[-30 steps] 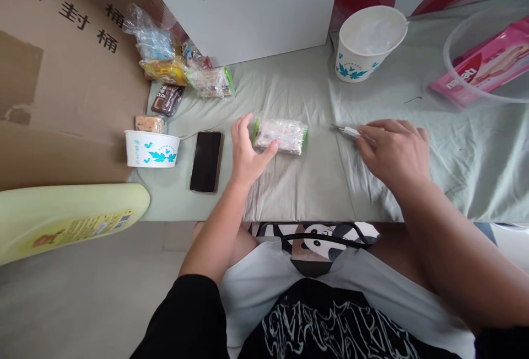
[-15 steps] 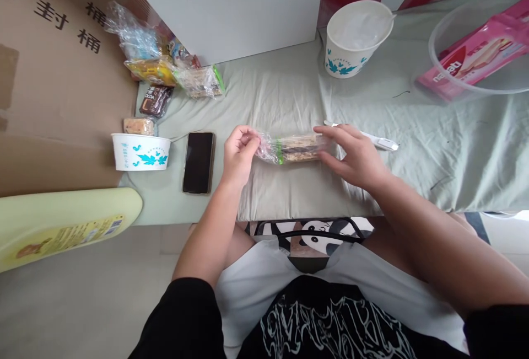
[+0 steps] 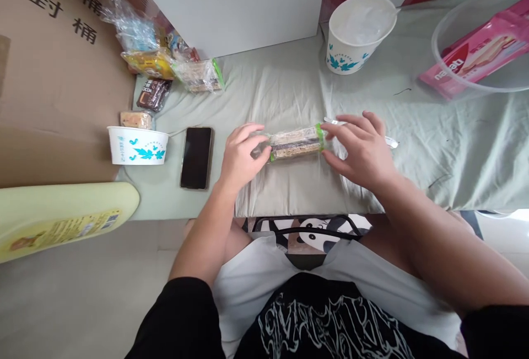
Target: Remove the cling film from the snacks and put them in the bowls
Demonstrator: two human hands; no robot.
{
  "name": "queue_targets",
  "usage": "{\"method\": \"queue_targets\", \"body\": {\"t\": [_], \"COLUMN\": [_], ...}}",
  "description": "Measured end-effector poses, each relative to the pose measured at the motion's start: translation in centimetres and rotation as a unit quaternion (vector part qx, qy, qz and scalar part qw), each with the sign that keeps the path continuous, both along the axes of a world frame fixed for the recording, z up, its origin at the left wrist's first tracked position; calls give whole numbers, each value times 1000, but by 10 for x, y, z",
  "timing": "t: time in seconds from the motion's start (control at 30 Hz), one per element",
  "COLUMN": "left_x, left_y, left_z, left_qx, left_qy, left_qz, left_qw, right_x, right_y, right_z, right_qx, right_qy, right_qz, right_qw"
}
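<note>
A clear-wrapped snack bar [image 3: 295,144] with green-edged ends and pale, dark-striped layers lies in the middle of the cloth. At its left end, my left hand [image 3: 243,155] has its thumb and fingertips closed on the wrapper. On the opposite end, my right hand [image 3: 359,152] grips with its thumb below and its fingers above. Partly hidden under the right hand is a slim white tool, perhaps a box cutter [image 3: 391,143]; its two ends show. Left of my left hand lies a dark phone [image 3: 197,157].
A paper cup [image 3: 349,57] and a clear tub [image 3: 436,53] holding a pink packet [image 3: 475,61] stand at the back right. Several wrapped snacks [image 3: 151,65] and a paper bowl [image 3: 138,146] are left, beside a cardboard box [image 3: 53,100]. A yellow bottle [image 3: 70,215] crosses the front left.
The left hand has gone from pinching a crumpled wrapper tail to the bar's left end. My right hand has shifted to its right end, whose green edge now shows. The bar tilts slightly.
</note>
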State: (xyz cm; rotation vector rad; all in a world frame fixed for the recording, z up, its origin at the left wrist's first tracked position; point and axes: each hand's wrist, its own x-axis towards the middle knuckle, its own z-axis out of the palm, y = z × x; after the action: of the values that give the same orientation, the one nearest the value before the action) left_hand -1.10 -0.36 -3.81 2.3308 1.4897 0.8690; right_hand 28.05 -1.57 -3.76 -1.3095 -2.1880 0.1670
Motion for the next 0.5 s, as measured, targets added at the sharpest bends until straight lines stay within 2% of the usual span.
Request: {"method": "queue_targets", "body": {"t": [0.1, 0.2, 0.27, 0.33, 0.4, 0.47, 0.5], "left_x": [2, 4, 7, 10, 11, 12, 13], "left_y": [-11, -25, -37, -50, -62, -69, -70], "left_z": [9, 20, 28, 36, 43, 49, 51], "left_qx": [62, 130, 114, 36, -86, -218, -257], "left_qy": [10, -6, -12, -15, -11, -5, -8], "left_qz": [-18, -51, -71, -85, -110, -151, -159], "left_qw": [998, 990, 991, 996, 990, 964, 953], "right_x": [1, 6, 9, 11, 10, 7, 5], "right_y": [-5, -15, -24, -33, -42, -48, -51], "right_z": [1, 9, 17, 24, 28, 29, 28], "right_qx": [22, 59, 67, 38, -23, -96, -129], "right_qy": [-34, -36, -36, -55, -102, -167, -201], "right_qz": [25, 44, 76, 121, 160, 165, 149], "right_qw": [999, 997, 994, 990, 982, 967, 960]}}
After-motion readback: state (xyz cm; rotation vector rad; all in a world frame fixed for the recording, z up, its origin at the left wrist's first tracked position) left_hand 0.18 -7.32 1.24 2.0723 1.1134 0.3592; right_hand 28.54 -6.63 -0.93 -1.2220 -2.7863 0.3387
